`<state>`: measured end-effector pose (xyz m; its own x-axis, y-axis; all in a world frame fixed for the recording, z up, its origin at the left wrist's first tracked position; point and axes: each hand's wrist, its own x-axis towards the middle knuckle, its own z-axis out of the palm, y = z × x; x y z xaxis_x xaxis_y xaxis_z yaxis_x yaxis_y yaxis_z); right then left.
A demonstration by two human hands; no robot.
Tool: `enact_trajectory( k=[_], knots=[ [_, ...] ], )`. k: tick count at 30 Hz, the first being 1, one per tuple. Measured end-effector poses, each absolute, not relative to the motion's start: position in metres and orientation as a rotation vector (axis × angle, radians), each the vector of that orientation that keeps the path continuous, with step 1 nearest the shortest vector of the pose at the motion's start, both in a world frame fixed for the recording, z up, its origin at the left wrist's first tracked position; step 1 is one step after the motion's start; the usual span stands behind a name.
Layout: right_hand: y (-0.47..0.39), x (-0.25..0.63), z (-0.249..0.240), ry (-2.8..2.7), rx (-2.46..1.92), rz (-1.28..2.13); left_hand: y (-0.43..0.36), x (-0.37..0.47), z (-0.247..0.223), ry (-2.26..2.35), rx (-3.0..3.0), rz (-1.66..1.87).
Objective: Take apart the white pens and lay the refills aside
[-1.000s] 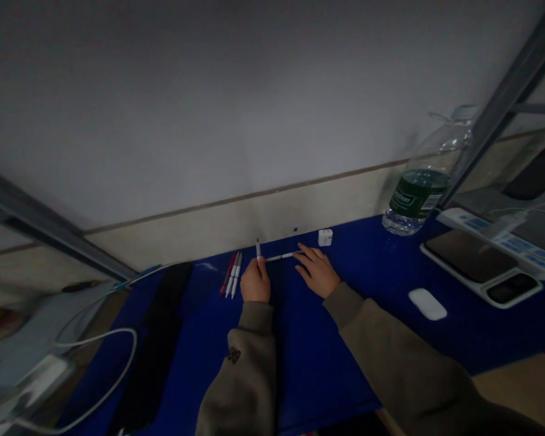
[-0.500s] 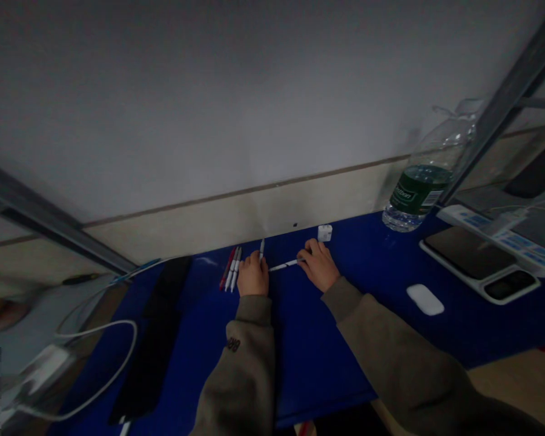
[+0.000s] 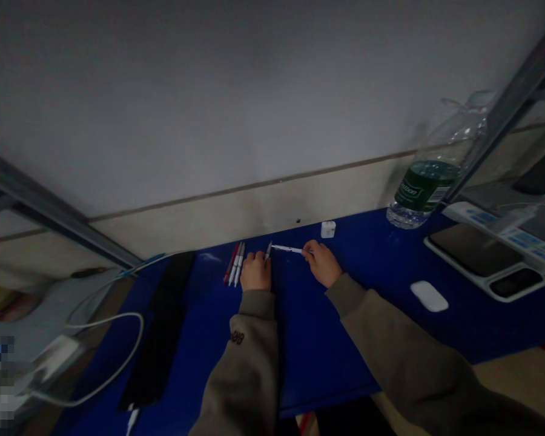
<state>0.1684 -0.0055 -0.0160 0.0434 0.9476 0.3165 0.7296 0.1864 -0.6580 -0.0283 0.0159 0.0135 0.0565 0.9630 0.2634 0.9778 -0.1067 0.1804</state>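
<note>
My left hand (image 3: 256,271) is closed over a grey-and-white pen (image 3: 268,249), whose far end sticks out past the fingers. My right hand (image 3: 323,264) pinches a white pen (image 3: 287,249) by its right end. That pen points left, and its free end is close to the tip of the other pen; whether they touch I cannot tell. Just left of my left hand lie a red pen (image 3: 231,264) and two grey-and-white pens, side by side on the blue tabletop (image 3: 309,351).
A white charger block (image 3: 327,229) stands near the wall. On the right are a big water bottle (image 3: 424,188), a white oval case (image 3: 429,296), a scale (image 3: 485,260) and a power strip (image 3: 513,236). A long black object (image 3: 158,339) and a white cable (image 3: 140,339) lie left.
The pen in my right hand has swung its free end away from me, toward the far end of the left pen. The left pen now tilts more to the right. The view has shifted slightly.
</note>
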Motion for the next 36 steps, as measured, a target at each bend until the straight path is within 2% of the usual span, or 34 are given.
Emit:
enact_trajectory(
  k=[19,22,26,28,32,36],
  knots=[
    [-0.008,0.168,-0.013,-1.625,-1.555,0.512,0.023,-0.060,0.022,-2.261,-1.920,-0.526],
    [-0.008,0.167,-0.012,-1.597,-1.478,0.544,0.016,-0.047,0.028,-2.074,-2.009,-0.591],
    [-0.010,0.163,-0.009,-1.593,-1.319,0.679,0.007,-0.022,0.026,-1.504,-2.471,-0.602],
    [-0.011,0.162,-0.007,-1.643,-1.251,0.723,0.007,-0.013,0.020,-1.373,-2.621,-0.548],
    [-0.012,0.164,-0.006,-1.865,-1.241,0.583,0.014,-0.009,0.007,-1.390,-2.744,-0.392],
    [-0.008,0.171,-0.011,-2.126,-1.318,0.301,0.017,-0.009,0.005,-1.440,-2.769,-0.455]
  ],
)
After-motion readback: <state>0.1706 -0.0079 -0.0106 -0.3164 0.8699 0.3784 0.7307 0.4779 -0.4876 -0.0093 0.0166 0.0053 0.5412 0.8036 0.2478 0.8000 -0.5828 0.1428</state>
